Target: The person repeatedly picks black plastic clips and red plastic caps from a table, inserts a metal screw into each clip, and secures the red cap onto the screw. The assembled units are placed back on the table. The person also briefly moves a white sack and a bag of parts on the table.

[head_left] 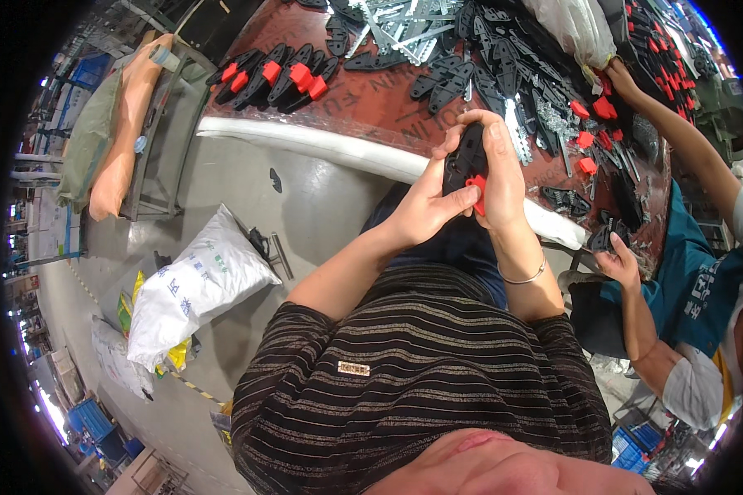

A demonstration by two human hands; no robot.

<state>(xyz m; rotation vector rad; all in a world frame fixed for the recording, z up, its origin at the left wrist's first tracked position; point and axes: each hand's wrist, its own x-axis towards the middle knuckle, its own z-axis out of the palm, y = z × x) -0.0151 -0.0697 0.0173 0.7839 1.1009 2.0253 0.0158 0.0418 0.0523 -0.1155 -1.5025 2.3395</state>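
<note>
Just beyond the table's near edge, I hold a black, elongated plastic part (462,157) between both hands. A small red plastic piece (475,188) sits at its lower end. My left hand (425,206) grips the part from the left, its thumb pressed on the red piece. My right hand (504,177) wraps round the right side, with its fingers over the top. Part of the black part is hidden by my fingers. On the table to the left lies a row of similar black parts (260,92), several with red pieces (301,77) on them.
The red-brown table (363,111) has a white padded edge (305,148). Loose black parts (450,82), metal strips (409,33) and red pieces (604,107) cover it. At right, a co-worker's hand (622,262) holds a black part. A white sack (198,289) lies on the floor.
</note>
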